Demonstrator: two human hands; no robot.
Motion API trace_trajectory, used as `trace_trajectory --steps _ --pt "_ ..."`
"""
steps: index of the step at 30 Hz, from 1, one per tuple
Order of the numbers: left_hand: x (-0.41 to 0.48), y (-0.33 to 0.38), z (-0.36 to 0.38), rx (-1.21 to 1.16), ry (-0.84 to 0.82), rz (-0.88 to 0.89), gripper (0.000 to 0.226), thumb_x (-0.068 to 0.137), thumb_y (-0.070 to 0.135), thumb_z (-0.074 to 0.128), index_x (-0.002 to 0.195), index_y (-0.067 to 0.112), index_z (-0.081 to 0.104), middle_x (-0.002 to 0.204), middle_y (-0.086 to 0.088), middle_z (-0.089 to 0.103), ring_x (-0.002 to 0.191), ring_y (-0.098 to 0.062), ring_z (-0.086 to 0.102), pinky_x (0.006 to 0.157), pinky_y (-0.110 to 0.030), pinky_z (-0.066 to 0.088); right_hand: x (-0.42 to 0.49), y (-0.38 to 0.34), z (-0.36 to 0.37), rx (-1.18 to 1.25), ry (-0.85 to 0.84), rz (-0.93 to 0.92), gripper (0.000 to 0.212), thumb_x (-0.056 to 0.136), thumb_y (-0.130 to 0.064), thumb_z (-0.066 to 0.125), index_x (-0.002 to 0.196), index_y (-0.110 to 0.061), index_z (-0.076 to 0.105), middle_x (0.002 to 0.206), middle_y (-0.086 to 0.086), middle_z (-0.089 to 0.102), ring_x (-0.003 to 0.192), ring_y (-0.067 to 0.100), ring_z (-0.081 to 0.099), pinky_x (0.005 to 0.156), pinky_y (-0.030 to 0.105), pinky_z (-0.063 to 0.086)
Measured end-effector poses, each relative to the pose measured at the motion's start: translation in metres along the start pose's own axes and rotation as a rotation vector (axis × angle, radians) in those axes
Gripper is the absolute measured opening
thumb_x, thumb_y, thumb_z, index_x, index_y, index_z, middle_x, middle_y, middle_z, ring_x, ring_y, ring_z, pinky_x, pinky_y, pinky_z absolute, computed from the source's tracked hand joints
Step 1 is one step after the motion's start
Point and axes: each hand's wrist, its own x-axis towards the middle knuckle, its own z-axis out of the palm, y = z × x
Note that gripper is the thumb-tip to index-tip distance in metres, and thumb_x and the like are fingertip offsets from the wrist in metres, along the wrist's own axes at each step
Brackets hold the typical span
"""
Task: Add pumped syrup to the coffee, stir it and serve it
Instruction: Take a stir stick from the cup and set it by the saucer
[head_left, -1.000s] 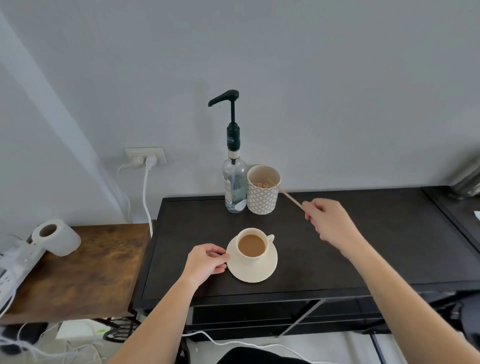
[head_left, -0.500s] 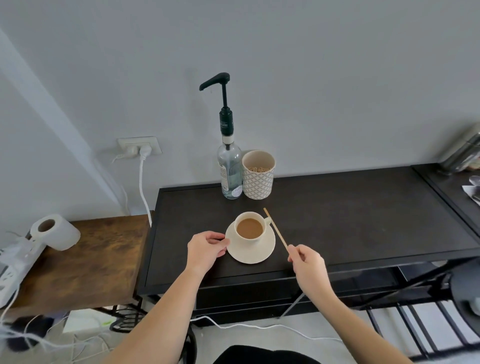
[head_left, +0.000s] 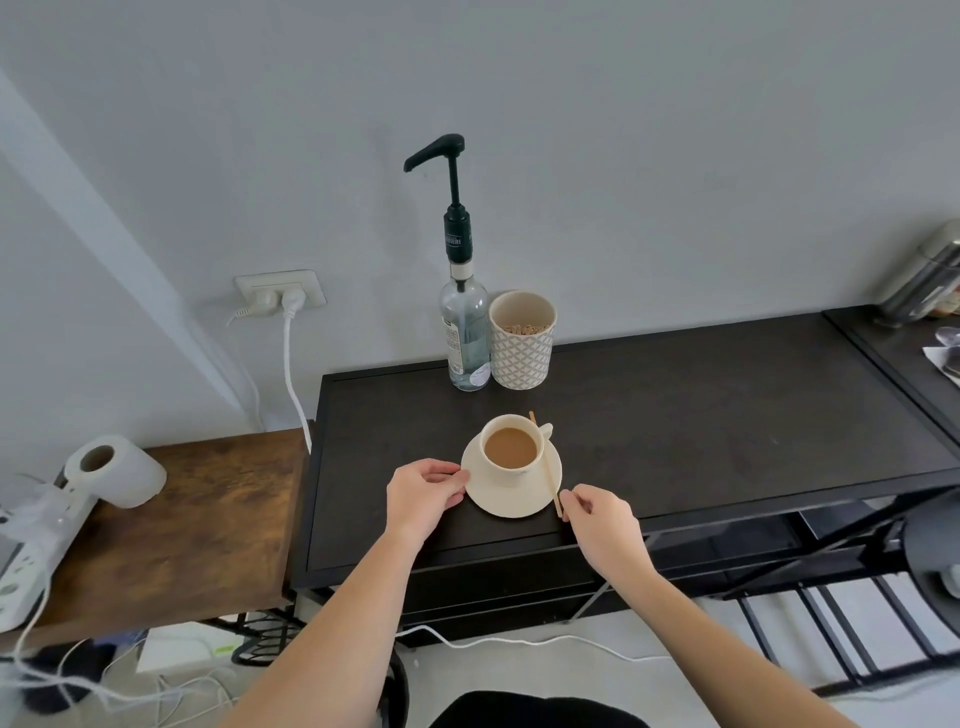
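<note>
A cream cup of milky coffee (head_left: 511, 448) stands on a cream saucer (head_left: 498, 499) near the front of the dark table (head_left: 701, 415). A wooden stir stick (head_left: 546, 467) lies across the saucer's right side, beside the cup. My right hand (head_left: 597, 517) pinches the stick's near end at the saucer's front right rim. My left hand (head_left: 423, 493) grips the saucer's left rim. The clear syrup bottle (head_left: 465, 338) with a black pump stands at the back by the wall. A patterned cup of sticks (head_left: 522, 340) stands beside it.
A wooden side table (head_left: 171, 530) on the left carries a paper roll (head_left: 117, 470) and a white power strip (head_left: 26, 561). Cables hang from the wall socket (head_left: 280, 291) and trail on the floor. Metal items sit at the far right edge.
My right hand took a stick from the patterned cup, brought it down and toward me, and laid it across the saucer's right side. My left hand stayed on the saucer.
</note>
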Motion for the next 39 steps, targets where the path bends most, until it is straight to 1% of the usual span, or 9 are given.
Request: trace_trajectory --steps 11,14,18,22,25,27,32,36,39 --pt "-0.004 0.002 -0.002 -0.012 -0.011 0.000 0.014 0.091 0.015 0.090 0.103 0.010 0.085 0.092 -0.007 0.086 0.091 -0.019 0.085 0.076 -0.020 0.068 -0.004 0.003 -0.006 0.067 0.108 0.017 0.033 0.111 -0.034 0.051 0.087 -0.020 0.068 0.081 0.007 0.071 0.066 0.014 0.060 0.061 0.028 0.048" --pt "-0.008 0.006 -0.004 -0.036 -0.039 -0.003 0.016 0.095 0.017 0.086 0.110 0.012 0.083 0.095 -0.007 0.086 0.096 -0.023 0.085 0.078 -0.024 0.069 0.007 0.000 -0.016 0.136 0.087 -0.028 0.020 0.111 -0.034 0.052 0.103 -0.026 0.068 0.086 0.005 0.071 0.071 0.015 0.062 0.063 0.029 0.052" --pt "-0.012 0.012 -0.004 0.241 -0.040 0.172 0.052 0.084 0.030 0.094 0.131 0.030 0.070 0.117 0.008 0.075 0.098 -0.019 0.075 0.080 -0.025 0.061 0.037 -0.013 -0.034 0.126 -0.019 -0.130 0.015 0.110 -0.037 0.054 0.125 -0.035 0.059 0.098 0.002 0.069 0.072 0.015 0.065 0.062 0.027 0.052" --pt "-0.017 0.014 0.011 0.358 -0.134 0.235 0.103 0.067 0.046 0.103 0.155 0.040 0.050 0.142 0.022 0.056 0.125 -0.008 0.058 0.105 -0.035 0.051 0.058 -0.021 -0.046 0.084 -0.111 -0.227 0.020 0.111 -0.037 0.050 0.130 -0.039 0.057 0.101 0.002 0.068 0.069 0.015 0.064 0.064 0.028 0.053" --pt "-0.016 0.019 0.028 0.374 -0.131 0.232 0.118 0.053 0.058 0.103 0.157 0.043 0.048 0.150 0.022 0.057 0.140 -0.010 0.055 0.120 -0.050 0.048 0.069 -0.027 -0.050 0.061 -0.173 -0.261 0.024 0.112 -0.037 0.047 0.133 -0.038 0.058 0.102 0.000 0.067 0.068 0.014 0.065 0.063 0.026 0.051" --pt "-0.015 0.019 0.039 0.399 -0.083 0.268 0.116 0.047 0.065 0.102 0.150 0.050 0.051 0.146 0.025 0.062 0.140 -0.009 0.058 0.119 -0.055 0.048 0.076 -0.033 -0.052 0.040 -0.211 -0.283 0.024 0.113 -0.036 0.045 0.133 -0.037 0.059 0.103 -0.001 0.068 0.067 0.013 0.064 0.058 0.022 0.048" --pt "-0.015 0.015 0.055 0.378 -0.008 0.324 0.100 0.047 0.067 0.101 0.136 0.059 0.057 0.134 0.031 0.068 0.131 -0.003 0.064 0.115 -0.055 0.050 0.083 -0.038 -0.047 0.029 -0.264 -0.322 0.024 0.115 -0.029 0.041 0.125 -0.030 0.063 0.102 0.003 0.070 0.062 0.013 0.060 0.047 0.014 0.044" --pt "-0.018 0.021 0.059 0.357 0.035 0.336 0.079 0.052 0.061 0.101 0.119 0.067 0.059 0.124 0.038 0.069 0.122 0.004 0.065 0.114 -0.050 0.050 0.087 -0.044 -0.046 0.014 -0.261 -0.343 0.022 0.115 -0.028 0.043 0.120 -0.025 0.064 0.098 0.002 0.070 0.058 0.011 0.058 0.049 0.015 0.045" --pt "-0.017 0.020 0.058 0.346 0.039 0.351 0.079 0.053 0.065 0.100 0.122 0.062 0.059 0.123 0.038 0.070 0.121 0.003 0.066 0.115 -0.052 0.050 0.090 -0.047 -0.044 -0.010 -0.252 -0.366 0.020 0.114 -0.026 0.045 0.116 -0.025 0.065 0.096 0.002 0.071 0.056 0.009 0.056 0.053 0.016 0.049"
